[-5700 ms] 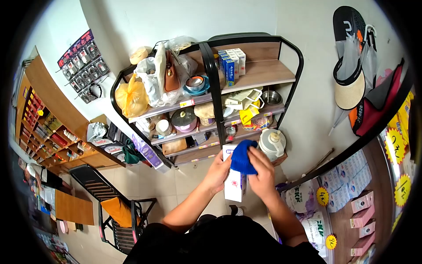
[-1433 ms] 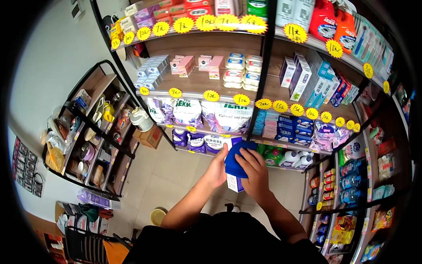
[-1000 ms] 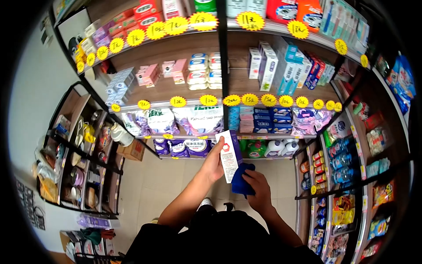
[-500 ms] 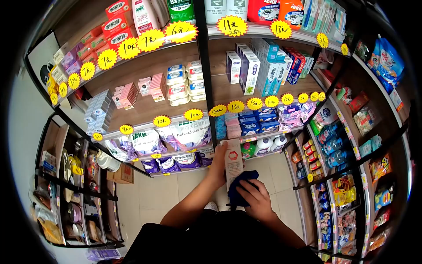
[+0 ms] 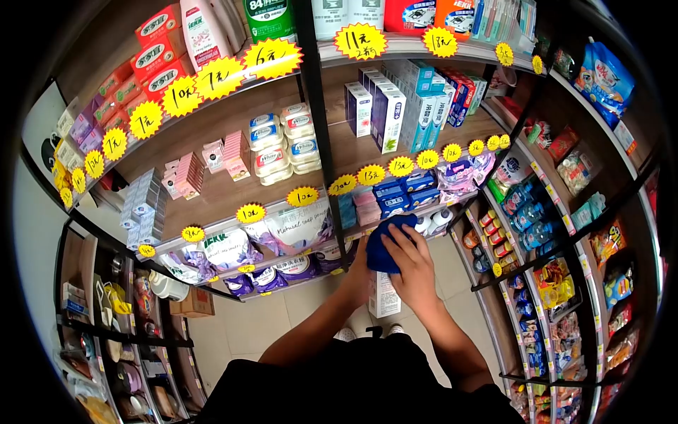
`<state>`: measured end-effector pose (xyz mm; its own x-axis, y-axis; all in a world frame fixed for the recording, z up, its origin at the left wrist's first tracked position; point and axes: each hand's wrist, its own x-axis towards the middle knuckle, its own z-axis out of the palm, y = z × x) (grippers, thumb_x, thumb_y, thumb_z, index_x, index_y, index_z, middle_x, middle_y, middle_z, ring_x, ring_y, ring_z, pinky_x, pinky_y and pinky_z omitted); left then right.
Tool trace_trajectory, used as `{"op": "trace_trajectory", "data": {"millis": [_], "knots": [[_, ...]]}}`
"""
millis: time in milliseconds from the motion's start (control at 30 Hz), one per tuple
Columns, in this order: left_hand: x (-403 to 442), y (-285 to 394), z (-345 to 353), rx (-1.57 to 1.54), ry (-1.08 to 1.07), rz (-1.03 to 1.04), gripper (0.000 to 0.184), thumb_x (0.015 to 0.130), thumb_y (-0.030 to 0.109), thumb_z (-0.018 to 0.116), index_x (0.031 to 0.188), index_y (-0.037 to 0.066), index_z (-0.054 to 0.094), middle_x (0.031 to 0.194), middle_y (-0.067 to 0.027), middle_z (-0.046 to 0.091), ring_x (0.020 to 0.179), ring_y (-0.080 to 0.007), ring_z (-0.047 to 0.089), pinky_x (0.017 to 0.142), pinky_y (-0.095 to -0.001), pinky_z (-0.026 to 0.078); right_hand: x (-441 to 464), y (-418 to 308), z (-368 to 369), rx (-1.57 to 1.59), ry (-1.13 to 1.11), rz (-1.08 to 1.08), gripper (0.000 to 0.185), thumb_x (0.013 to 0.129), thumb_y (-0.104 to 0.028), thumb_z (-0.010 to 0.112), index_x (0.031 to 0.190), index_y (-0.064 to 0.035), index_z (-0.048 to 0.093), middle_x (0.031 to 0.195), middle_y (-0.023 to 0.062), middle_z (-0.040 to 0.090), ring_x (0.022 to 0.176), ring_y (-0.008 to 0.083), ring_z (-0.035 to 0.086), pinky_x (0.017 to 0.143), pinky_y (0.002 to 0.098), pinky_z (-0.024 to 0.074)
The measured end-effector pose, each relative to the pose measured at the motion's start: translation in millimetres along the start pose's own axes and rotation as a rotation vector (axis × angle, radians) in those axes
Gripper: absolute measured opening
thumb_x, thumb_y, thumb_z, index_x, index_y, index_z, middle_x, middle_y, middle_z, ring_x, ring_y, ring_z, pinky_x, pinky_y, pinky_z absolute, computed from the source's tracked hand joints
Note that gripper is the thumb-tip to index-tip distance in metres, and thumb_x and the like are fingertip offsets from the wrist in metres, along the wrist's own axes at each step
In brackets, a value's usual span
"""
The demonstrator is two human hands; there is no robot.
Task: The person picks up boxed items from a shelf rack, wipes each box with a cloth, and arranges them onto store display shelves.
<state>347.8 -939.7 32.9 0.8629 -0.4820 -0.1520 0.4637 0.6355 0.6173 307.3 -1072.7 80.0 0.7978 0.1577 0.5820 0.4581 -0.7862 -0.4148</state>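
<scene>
In front of my body, my left hand (image 5: 354,278) is closed around the side of a long, pale carton (image 5: 385,297) with small print, its fingers partly hidden. My right hand (image 5: 415,272) presses a dark blue cloth (image 5: 383,249) against the carton's upper part. The cloth covers that end, so only the lower, printed part of the carton shows. Beyond my hands, the shelf holds toothpaste boxes (image 5: 387,116) standing upright, and blue packs (image 5: 402,194) sit on the level below.
Soap boxes (image 5: 268,152) and bags of soap powder (image 5: 296,222) fill the shelves ahead left. Snack and bottle shelves (image 5: 530,219) rise close on my right. A cardboard box (image 5: 194,302) stands on the tiled floor (image 5: 247,321) at left.
My right hand has slid the blue cloth from the carton's near end up to its far end. The view has shifted slightly, with the shelves tilting.
</scene>
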Motion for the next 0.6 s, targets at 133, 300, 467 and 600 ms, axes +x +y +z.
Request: {"op": "trace_trajectory", "data": {"millis": [133, 300, 467, 600], "knots": [[14.0, 2.8, 5.2, 0.009, 0.068, -0.014, 0.059, 0.110, 0.050, 0.027, 0.145, 0.008, 0.048, 0.136, -0.0115, 0.061, 0.125, -0.0245, 0.061, 0.106, -0.0400, 0.049, 3.5, 9.2, -3.5, -0.016, -0.025, -0.031, 0.067, 0.064, 0.008, 0.066, 0.130, -0.0049, 0.064, 0.143, 0.0120, 0.056, 0.133, 0.0381, 0.048, 0.111, 0.0469, 0.0420], [44.4, 9.2, 8.8, -0.022, -0.028, -0.038, 0.067, 0.108, 0.058, 0.024, 0.145, 0.007, 0.048, 0.136, -0.0146, 0.061, 0.120, -0.0278, 0.064, 0.102, -0.0411, 0.051, -25.5, 26.3, -15.0, 0.037, -0.098, -0.053, 0.064, 0.062, 0.007, 0.065, 0.125, -0.0071, 0.067, 0.139, 0.0093, 0.059, 0.132, 0.0352, 0.050, 0.110, 0.0465, 0.0429], [77.2, -2.8, 40.7, -0.050, 0.144, 0.043, 0.074, 0.103, 0.068, 0.026, 0.142, 0.009, 0.049, 0.129, -0.0158, 0.062, 0.116, -0.0318, 0.063, 0.100, -0.0471, 0.052, -48.9, 61.4, -51.7, 0.092, -0.135, -0.102, 0.062, 0.062, 0.005, 0.066, 0.121, -0.0089, 0.069, 0.137, 0.0057, 0.061, 0.130, 0.0327, 0.050, 0.108, 0.0446, 0.0439], [97.5, -23.8, 71.4, -0.133, 0.125, 0.000, 0.073, 0.103, 0.068, 0.027, 0.140, 0.011, 0.053, 0.130, -0.0118, 0.064, 0.119, -0.0294, 0.062, 0.103, -0.0450, 0.049, -54.1, 106.8, -77.0, 0.125, -0.136, -0.113, 0.065, 0.059, 0.005, 0.067, 0.122, -0.0089, 0.069, 0.138, 0.0068, 0.061, 0.129, 0.0335, 0.051, 0.107, 0.0445, 0.0441]]}}
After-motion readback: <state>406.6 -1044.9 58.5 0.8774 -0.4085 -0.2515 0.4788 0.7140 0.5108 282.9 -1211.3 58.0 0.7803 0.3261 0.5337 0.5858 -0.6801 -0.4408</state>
